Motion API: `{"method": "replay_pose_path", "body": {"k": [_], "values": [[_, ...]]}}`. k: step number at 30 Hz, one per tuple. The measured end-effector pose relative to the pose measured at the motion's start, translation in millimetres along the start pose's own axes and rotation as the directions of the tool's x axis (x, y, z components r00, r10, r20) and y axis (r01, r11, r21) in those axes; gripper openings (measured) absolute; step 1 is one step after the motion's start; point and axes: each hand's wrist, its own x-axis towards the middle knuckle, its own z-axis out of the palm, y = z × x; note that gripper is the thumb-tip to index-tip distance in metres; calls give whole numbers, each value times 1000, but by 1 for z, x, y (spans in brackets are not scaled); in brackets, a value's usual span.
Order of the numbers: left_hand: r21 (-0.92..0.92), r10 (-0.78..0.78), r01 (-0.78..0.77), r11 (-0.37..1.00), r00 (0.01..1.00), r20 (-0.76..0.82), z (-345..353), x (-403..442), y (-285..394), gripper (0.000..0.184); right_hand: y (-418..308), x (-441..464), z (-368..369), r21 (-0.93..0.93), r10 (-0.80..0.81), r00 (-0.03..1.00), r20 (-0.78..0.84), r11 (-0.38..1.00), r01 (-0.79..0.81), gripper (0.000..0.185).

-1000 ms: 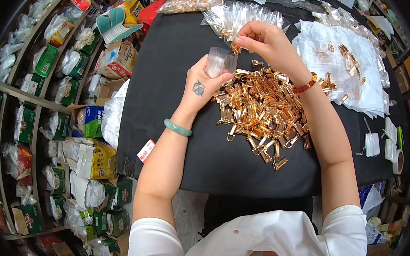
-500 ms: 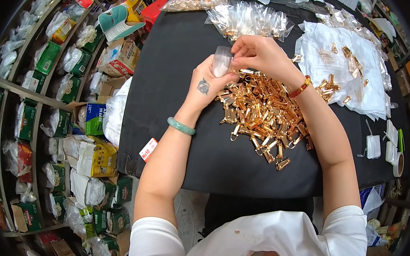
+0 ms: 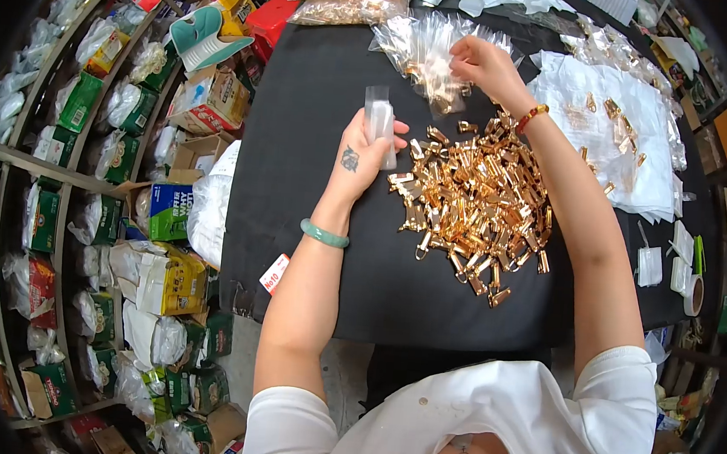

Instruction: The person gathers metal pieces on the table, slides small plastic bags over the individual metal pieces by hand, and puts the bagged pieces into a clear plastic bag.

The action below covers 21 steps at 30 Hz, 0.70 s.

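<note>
My left hand point(image 3: 361, 152) is closed around a small stack of clear plastic bags point(image 3: 379, 124) standing up between thumb and fingers, left of the pile. My right hand point(image 3: 489, 66) is over the far side of the table, its fingers loosely bent and a little apart. Just below it lies a small filled clear bag point(image 3: 444, 95) at the near edge of a heap of filled clear bags point(image 3: 408, 44). A big loose pile of gold-coloured metal clasps point(image 3: 477, 197) lies on the black tabletop between my forearms.
Larger bags of gold pieces point(image 3: 351, 8) lie at the far left. White plastic sheeting point(image 3: 561, 97) with some clasps is at the right, near a roll of tape point(image 3: 694, 296). Shelves point(image 3: 52, 173) packed with boxes and bags stand at the left. A red-and-white tag point(image 3: 274, 273) lies beside my left forearm.
My right hand has moved away from the left hand, up and right to the filled bags, where a small bag now lies below it. My left hand has lowered slightly, still holding the bags.
</note>
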Motion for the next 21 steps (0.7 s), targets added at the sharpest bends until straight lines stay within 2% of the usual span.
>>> {"method": "replay_pose_path", "body": {"k": [1, 2, 4, 5, 7, 8, 12, 15, 20, 21], "values": [[-4, 7, -7, 1000, 1000, 0, -1, 1, 1, 25, 2, 5, -1, -88, -68, 992, -102, 994, 59, 24], [3, 1, -1, 1000, 1000, -4, -1, 1, 1, 25, 5, 6, -4, -95, -77, 992, -100, 993, 67, 24], [9, -16, 16, 1000, 1000, -16, 0, 3, 1, 25, -14, -4, -10, -290, 91, 989, 114, 955, -55, 29], [-3, -10, 10, 1000, 1000, -21, 0, 5, 1, 25, -12, -7, -4, -301, 87, 989, 121, 952, -48, 29], [12, -21, 21, 1000, 1000, -20, 0, 8, 0, 23, 0, -15, 15, -242, -147, 953, 264, 947, 213, 34], [23, -30, 30, 999, 999, -19, -1, 8, -1, 21, 5, -12, 20, -245, -144, 952, 271, 946, 213, 34], [-63, -36, 34, 997, 999, -26, -3, 10, -3, 20, 5, 12, 45, -358, -22, 968, 250, 927, 113, 38], [-72, -64, 60, 996, 996, -56, -4, 9, 2, 20, 2, 25, 55, -265, 192, 969, 153, 953, -146, 37], [-80, -60, 55, 995, 996, -66, -4, 11, 1, 20, -49, 24, 47, -200, 181, 973, 143, 968, -150, 35], [-79, -69, 65, 995, 996, -58, -4, 11, 1, 20, -61, 18, 47, -134, 156, 962, 226, 983, -128, 34]]}}
